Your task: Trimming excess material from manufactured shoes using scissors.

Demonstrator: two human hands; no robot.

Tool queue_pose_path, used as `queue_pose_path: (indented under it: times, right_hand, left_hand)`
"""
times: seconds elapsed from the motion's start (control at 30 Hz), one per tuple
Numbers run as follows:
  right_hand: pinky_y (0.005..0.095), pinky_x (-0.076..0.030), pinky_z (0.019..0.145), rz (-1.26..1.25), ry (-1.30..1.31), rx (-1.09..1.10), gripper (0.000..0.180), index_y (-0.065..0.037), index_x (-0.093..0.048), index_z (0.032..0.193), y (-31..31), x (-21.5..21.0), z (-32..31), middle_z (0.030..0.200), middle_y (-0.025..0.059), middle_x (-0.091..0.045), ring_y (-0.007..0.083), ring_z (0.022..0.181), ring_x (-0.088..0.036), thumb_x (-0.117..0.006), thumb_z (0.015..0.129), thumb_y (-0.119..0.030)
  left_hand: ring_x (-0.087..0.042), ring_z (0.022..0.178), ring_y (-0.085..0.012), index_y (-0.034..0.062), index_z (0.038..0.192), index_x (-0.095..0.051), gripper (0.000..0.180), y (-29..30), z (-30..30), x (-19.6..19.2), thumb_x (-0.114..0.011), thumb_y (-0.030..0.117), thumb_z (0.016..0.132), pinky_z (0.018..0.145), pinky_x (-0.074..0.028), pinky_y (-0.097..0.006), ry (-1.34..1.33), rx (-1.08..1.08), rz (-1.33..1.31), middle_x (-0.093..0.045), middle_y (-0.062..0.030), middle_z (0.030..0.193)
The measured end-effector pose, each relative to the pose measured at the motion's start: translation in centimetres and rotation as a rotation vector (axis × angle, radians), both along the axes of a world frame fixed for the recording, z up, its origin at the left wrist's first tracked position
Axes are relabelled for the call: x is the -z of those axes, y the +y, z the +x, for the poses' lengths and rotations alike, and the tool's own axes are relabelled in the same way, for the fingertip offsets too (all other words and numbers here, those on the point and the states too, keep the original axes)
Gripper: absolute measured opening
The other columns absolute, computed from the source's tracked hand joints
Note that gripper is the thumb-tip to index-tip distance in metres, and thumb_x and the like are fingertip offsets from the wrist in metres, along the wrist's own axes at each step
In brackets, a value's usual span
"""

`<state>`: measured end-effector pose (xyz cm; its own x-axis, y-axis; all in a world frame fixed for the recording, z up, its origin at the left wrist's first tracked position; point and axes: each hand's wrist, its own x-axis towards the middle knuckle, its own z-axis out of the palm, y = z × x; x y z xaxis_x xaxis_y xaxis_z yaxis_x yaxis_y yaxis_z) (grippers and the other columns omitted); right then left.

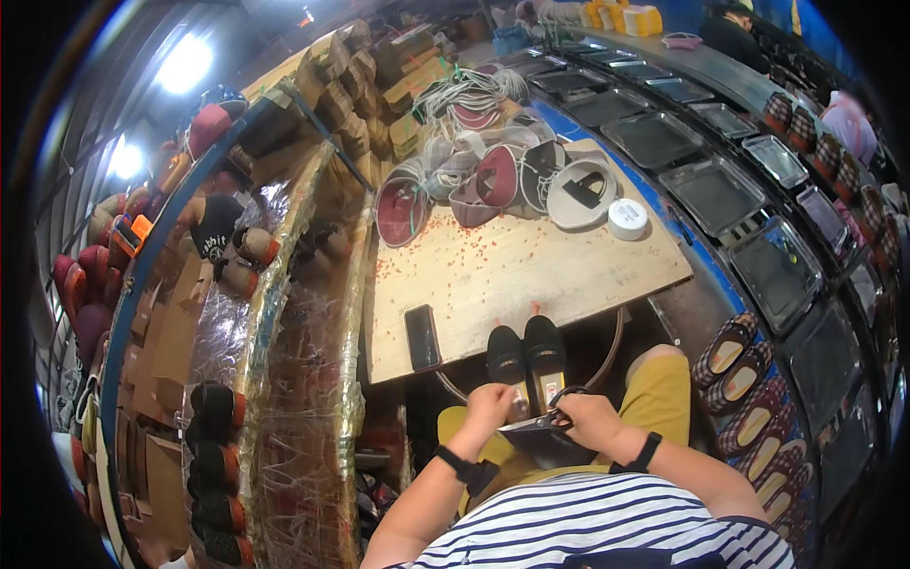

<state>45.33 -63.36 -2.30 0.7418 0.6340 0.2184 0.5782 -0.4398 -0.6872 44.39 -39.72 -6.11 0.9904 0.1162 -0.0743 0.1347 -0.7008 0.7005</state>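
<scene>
right hand grips scissors — two black shoes.

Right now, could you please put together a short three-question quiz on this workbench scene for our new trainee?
1. True or false: the pair of black shoes stands at the near edge of the wooden table.
2. What lies left of the shoes on the table: A) a dark phone, B) a hammer, C) a cup?
3. What does the right hand grip?

Key: 1 true. 2 A. 3 scissors, held over a dark piece that the left hand also holds.
</scene>
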Motion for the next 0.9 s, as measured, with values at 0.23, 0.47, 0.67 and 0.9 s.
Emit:
queue_pose_path:
  times: [0.23, 0.47, 0.67, 0.9]
  right_hand:
    - [0.0375, -0.051, 0.066, 0.132, 0.082, 0.249, 0.029, -0.003, -0.062, 0.092, -2.6, -2.8, 0.1, 0.08, 0.0121, -0.062, 0.0285, 0.074, -0.063, -0.077, 0.067, -0.011]
    - [0.0385, -0.048, 0.067, 0.035, 0.338, 0.384, 0.048, 0.001, -0.057, 0.1, -3.8, -3.3, -0.1, 0.081, 0.0136, -0.06, 0.0314, 0.072, -0.059, -0.079, 0.075, -0.032]
    - [0.0417, -0.049, 0.073, -0.065, 0.353, 0.115, 0.054, 0.002, -0.054, 0.1, -0.5, -4.9, 0.9, 0.086, 0.0185, -0.063, 0.0361, 0.082, -0.062, -0.071, 0.08, -0.045]
    - [0.0421, -0.048, 0.064, -0.207, 0.19, 0.068, 0.05, -0.002, -0.058, 0.088, 0.9, -5.2, 1.0, 0.069, 0.0141, -0.062, 0.0358, 0.07, -0.063, -0.07, 0.079, -0.049]
  left_hand:
    - [-0.063, 0.075, -0.0427, -0.0029, 0.073, -0.066, 0.039, -3.9, 3.6, 2.3, -0.058, 0.033, 0.088, 0.069, -0.05, -0.047, 0.17, -0.055, 0.277, -0.063, -0.026, 0.075]
    - [-0.063, 0.065, -0.0205, -0.0005, 0.084, -0.065, 0.024, -0.4, -2.2, -0.7, -0.058, 0.02, 0.092, 0.061, -0.05, -0.035, -0.04, -0.174, -0.354, -0.066, -0.0094, 0.073]
    - [-0.058, 0.077, -0.0086, 0.0032, 0.102, -0.065, 0.017, 1.9, -5.2, -1.9, -0.052, 0.013, 0.097, 0.068, -0.048, -0.025, 0.164, -0.269, -0.937, -0.064, 0.0003, 0.088]
    - [-0.056, 0.082, -0.0073, 0.0004, 0.105, -0.064, 0.018, 3.1, -7.3, 0.3, -0.053, 0.012, 0.096, 0.072, -0.047, -0.023, 0.159, -0.192, -0.862, -0.063, 0.0013, 0.092]
